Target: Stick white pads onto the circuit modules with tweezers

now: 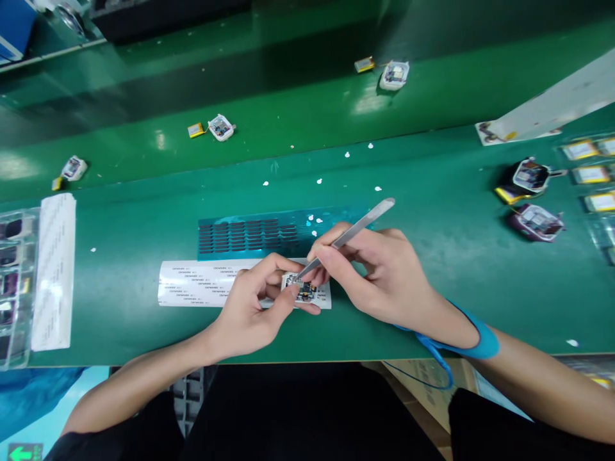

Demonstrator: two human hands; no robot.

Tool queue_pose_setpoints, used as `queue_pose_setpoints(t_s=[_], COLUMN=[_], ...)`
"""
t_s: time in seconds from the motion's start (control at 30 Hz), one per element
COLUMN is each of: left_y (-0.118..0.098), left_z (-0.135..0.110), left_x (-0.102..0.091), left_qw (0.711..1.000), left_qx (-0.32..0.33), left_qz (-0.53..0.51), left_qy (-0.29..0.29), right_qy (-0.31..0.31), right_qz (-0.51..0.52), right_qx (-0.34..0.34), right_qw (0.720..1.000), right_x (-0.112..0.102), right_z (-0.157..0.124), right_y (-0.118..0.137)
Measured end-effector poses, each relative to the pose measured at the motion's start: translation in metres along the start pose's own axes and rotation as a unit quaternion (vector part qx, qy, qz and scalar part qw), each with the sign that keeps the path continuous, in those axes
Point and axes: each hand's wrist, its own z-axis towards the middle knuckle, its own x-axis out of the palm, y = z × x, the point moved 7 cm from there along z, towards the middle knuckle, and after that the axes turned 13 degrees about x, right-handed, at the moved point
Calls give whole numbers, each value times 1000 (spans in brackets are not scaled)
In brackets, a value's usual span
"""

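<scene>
My left hand (254, 307) pinches a small white device with an exposed circuit board (302, 289) just above the green bench. My right hand (369, 269) grips metal tweezers (350, 234), whose tips touch the top of the board. Under both hands lies a white sheet of printed labels (202, 283). Behind it lies a blue sheet of dark pads (250, 235). A blue wrist strap (473, 342) circles my right wrist.
Similar devices with yellow batteries sit on the conveyor belt (221, 127) (394, 73) (72, 168). Two more devices (531, 176) (535, 222) and trays of batteries (593, 176) are at right. A clear tray (14, 288) and a white strip stack (52, 269) lie at left.
</scene>
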Motion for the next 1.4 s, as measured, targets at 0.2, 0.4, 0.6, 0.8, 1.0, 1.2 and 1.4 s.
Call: queue_pose_setpoints(t_s=[0.2,0.4,0.6,0.8,1.0,1.2,1.4], left_y=[-5,-17,-16,-21,-23,-16,-16], left_z=[-2,0,5,7,12,14,13], left_x=[-4,-16,-23,-30,-23,-18,-9], left_qw=[1000,996,989,946,880,828,778], left_qx=[-3,28,70,129,209,219,254], left_qz=[12,77,122,295,425,516,572], left_qy=[0,-22,-32,-47,-10,26,60], right_qy=[-25,-170,-94,-49,-32,-21,-12], right_qz=[-17,79,-104,-228,-261,-268,-269], right_qx=[-79,-39,-15,-121,-140,-130,-126], right_qw=[996,982,990,965,955,954,955], right_x=[-8,-37,-34,-27,-25,-24,-24], right_z=[-2,10,24,19,21,23,23], right_y=[8,-6,-17,0,-3,-8,-9])
